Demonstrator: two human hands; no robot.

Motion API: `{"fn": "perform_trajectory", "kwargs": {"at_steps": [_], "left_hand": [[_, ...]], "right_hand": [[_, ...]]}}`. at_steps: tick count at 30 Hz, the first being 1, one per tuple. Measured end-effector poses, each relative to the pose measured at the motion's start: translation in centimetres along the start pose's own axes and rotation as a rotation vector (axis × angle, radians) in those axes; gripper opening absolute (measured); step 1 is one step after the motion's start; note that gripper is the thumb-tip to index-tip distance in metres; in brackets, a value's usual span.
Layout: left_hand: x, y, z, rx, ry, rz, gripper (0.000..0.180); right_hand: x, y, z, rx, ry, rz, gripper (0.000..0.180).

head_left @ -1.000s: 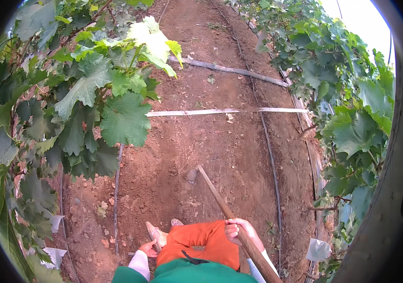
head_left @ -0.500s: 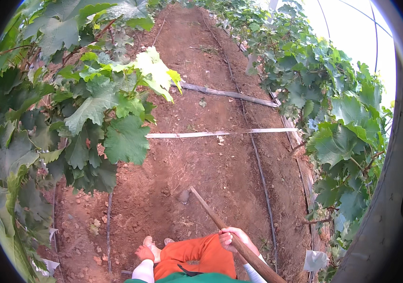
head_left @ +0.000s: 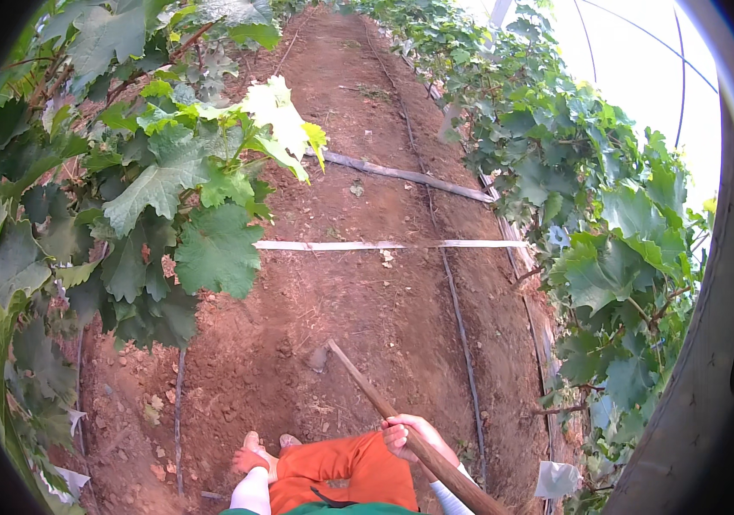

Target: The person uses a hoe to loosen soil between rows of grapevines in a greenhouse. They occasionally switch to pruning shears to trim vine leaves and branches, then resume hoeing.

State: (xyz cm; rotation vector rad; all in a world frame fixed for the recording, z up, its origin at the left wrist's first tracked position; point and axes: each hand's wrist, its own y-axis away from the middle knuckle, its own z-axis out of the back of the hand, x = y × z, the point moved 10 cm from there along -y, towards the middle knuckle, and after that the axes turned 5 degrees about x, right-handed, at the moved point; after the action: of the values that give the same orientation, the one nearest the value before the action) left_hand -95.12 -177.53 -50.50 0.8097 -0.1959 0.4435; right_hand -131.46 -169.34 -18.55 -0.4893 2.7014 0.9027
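Note:
A hoe with a long wooden handle (head_left: 363, 386) slants from the lower right toward the middle of the path. Its grey metal blade (head_left: 317, 359) rests at the soil, partly blending with it. My right hand (head_left: 410, 435) is closed around the handle, in front of my orange trousers (head_left: 345, 463). The handle continues past my right forearm to the lower edge. My left hand (head_left: 248, 459) hangs low beside my left leg near a shoe, below a white sleeve. Its fingers look loosely apart, holding nothing visible.
Leafy vines (head_left: 152, 189) crowd the left, and another vine row (head_left: 607, 257) lines the right. A white strip (head_left: 341, 245) and a grey pole (head_left: 401, 174) cross the reddish soil path ahead. A dark hose (head_left: 457, 322) runs lengthwise on the right. Pale sheeting (head_left: 685, 412) curves along the right edge.
The view has shifted slightly, so the vines, strip and hoe appear a little further left. My right hand keeps its grip on the hoe, and the blade stays on the soil.

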Motion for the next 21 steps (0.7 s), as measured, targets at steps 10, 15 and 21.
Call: {"fn": "perform_trajectory", "kwargs": {"at_steps": [10, 15, 21], "left_hand": [[5.1, 3.9, -2.6, 0.150, 0.236, 0.113, 0.078], [2.1, 4.5, -0.9, 0.131, 0.165, -0.042, 0.082], [-7.6, 9.5, 7.9, 0.273, 0.238, -0.478, 0.067]], "right_hand": [[-0.2, 0.0, 1.3, 0.016, -0.013, 0.011, 0.015], [-0.4, -1.0, 0.4, -0.020, -0.006, 0.014, 0.015], [-0.8, -2.6, -0.4, -0.003, 0.051, 0.073, 0.013]]}}
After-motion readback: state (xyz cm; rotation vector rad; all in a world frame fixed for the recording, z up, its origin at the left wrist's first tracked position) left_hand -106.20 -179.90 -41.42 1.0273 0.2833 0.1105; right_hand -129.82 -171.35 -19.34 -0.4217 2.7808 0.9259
